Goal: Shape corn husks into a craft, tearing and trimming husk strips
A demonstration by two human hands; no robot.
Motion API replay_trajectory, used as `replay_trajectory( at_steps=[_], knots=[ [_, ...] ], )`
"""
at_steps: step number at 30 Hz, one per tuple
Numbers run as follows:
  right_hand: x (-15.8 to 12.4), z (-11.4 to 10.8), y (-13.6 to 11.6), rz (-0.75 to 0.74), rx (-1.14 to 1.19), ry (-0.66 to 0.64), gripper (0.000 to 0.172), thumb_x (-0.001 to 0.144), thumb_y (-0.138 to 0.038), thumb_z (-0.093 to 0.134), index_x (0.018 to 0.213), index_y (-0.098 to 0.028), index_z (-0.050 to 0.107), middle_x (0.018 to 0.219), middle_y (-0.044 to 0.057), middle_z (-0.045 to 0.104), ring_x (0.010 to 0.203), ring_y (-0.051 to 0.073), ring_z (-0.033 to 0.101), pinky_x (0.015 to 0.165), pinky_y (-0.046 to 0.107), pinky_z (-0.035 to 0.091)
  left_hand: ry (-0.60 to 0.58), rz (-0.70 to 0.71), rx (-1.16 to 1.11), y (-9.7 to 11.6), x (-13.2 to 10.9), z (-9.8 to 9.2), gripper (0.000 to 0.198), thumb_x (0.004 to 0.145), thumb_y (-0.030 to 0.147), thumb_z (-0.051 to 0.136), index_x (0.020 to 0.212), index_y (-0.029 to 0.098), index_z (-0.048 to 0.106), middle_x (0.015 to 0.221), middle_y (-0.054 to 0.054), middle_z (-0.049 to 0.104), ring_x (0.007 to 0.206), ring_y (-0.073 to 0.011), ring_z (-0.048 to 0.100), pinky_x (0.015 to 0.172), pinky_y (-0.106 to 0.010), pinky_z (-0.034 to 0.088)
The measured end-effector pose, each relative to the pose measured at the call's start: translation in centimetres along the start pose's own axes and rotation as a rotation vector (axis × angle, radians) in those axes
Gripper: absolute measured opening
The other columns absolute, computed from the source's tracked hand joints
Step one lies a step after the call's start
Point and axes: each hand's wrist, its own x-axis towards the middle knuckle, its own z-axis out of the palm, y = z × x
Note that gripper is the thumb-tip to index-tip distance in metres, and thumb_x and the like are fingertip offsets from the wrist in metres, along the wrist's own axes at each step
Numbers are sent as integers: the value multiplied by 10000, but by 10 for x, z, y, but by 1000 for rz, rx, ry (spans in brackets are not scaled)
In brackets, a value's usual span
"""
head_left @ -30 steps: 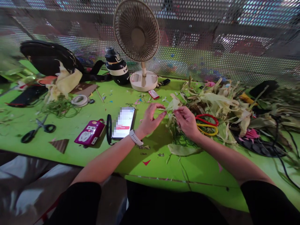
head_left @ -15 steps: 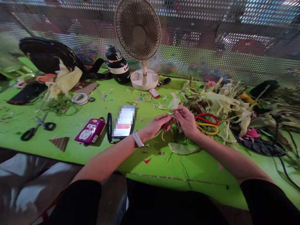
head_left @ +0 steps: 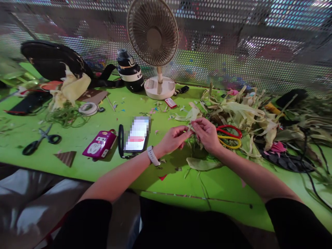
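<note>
1. Left hand (head_left: 174, 138): raised just above the table (head_left: 103, 169), fingertips pinched together on a husk strip (head_left: 191, 128). A white watch (head_left: 151, 155) sits on the wrist.
2. Right hand (head_left: 206, 133): knuckles up, thumb and fingers closed on the same husk strip. The two hands touch at the fingertips.
3. Husk strip: a thin pale green piece held between both hands, above the table's middle and at the near-left edge of the husk pile (head_left: 241, 110). Loose green strands hang below it. How far it runs inside the hands cannot be told.
4. Husk pile: dry, pale leaves heaped on the right half of the table, reaching back to the mesh wall (head_left: 233, 52).
5. Red scissors (head_left: 229, 136): red and yellow handles, lying on the pile just right of the right hand.
6. Leaf (head_left: 202, 164): a single flat husk on the table, just below the right wrist.
7. Phone (head_left: 137, 135): screen up, left of the left hand, beside a pink power strip (head_left: 100, 145).
8. Black scissors (head_left: 41, 140): well apart, at the far left, near a brown triangle (head_left: 66, 157).
9. Fan (head_left: 153, 34): upright at the back, with a dark bottle (head_left: 129, 72) just left of its base.
10. Tape roll (head_left: 88, 109): lying flat at the back left, near a black bag (head_left: 52, 62).
</note>
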Motion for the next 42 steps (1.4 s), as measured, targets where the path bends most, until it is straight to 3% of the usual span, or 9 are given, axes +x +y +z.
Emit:
replay_trajectory(
  at_steps=[4,10,15,17,20,24,31,38,42],
  knots=[
    [4,-4,4,-19,-48,-18,388,748,-563,696,815,-198,582,586,-46,555,452,67,410,409,209,303,27,-49,-282,-4,5,0,256,845,403,625,787,154,634,666,-6,642,603,-118,605,599,-249,474],
    [11,-8,14,-82,-166,-52,293,801,-479,661,842,-193,610,724,-1,640,622,123,565,576,258,463,-3,-116,-458,-13,11,2,222,803,356,706,780,151,625,659,11,634,577,-93,586,588,-236,468],
    [8,-15,-1,-440,-521,165,93,888,-300,582,890,-211,611,856,42,634,809,176,584,757,328,480,180,-58,-511,-12,14,-1,184,787,333,730,799,163,663,752,14,673,649,-72,606,660,-220,483],
    [3,-15,-7,-516,-619,102,118,913,-281,547,833,-214,602,802,41,615,782,182,570,735,328,464,250,-3,-505,-13,15,-2,170,779,331,737,815,172,691,812,8,702,712,-72,623,724,-219,487],
    [-3,-8,-5,-439,-714,-98,153,900,-344,579,838,-208,611,794,53,624,768,199,570,718,340,452,309,51,-514,-18,18,-2,151,759,320,748,828,188,719,872,1,730,851,-93,646,823,-228,480],
    [-5,-1,6,-290,-656,-211,146,852,-340,612,860,-194,619,833,64,649,787,207,587,727,345,459,292,30,-533,-22,19,-1,146,748,318,748,822,194,727,879,-3,734,905,-118,650,868,-259,473],
    [-4,1,10,-153,-459,-121,235,789,-360,662,924,-190,570,868,48,646,778,184,591,730,331,479,286,46,-601,-21,18,0,187,646,301,829,743,188,716,827,17,728,853,-109,638,881,-259,456],
    [-5,1,11,-160,-440,-261,133,829,-308,552,805,-185,595,792,37,634,749,175,584,711,302,463,274,13,-615,-18,17,1,288,583,357,867,761,180,725,824,-2,725,837,-126,629,865,-275,449],
    [-5,-4,2,-179,-565,-303,132,888,-294,521,846,-189,590,727,12,634,643,149,571,632,266,431,310,59,-370,-14,18,-5,286,647,402,817,712,162,676,738,11,666,752,-117,583,776,-272,440]
  ],
)
